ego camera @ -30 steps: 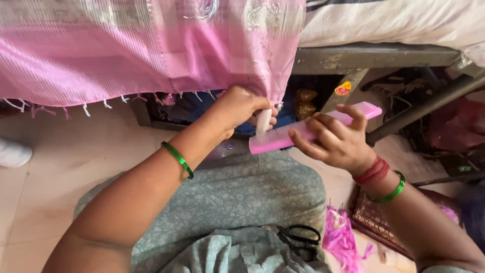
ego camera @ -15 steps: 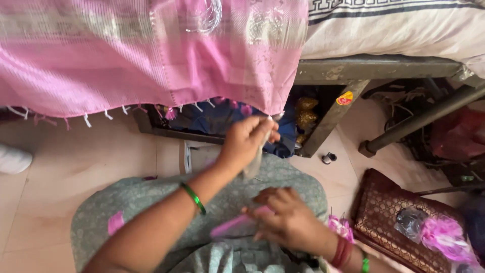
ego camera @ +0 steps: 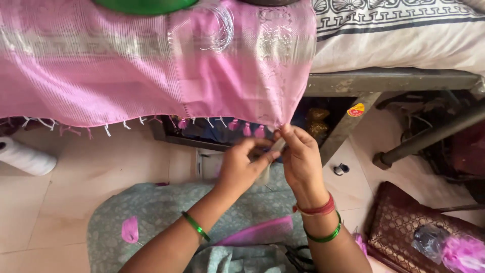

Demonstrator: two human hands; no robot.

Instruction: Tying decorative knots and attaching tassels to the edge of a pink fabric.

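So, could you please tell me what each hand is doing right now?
Left hand: pinched shut on the fringe.
Right hand: pinched shut on the fringe.

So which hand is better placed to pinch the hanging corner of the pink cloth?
Right, most likely. The right hand has its fingertips at the corner hem of the pink cloth, while the left hand sits lower, pinching a pale strand.

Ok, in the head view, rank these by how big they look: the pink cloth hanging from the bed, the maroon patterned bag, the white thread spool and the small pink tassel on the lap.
1. pink cloth, largest by far
2. maroon patterned bag, partly cut off
3. white thread spool, also cut off
4. pink tassel, smallest
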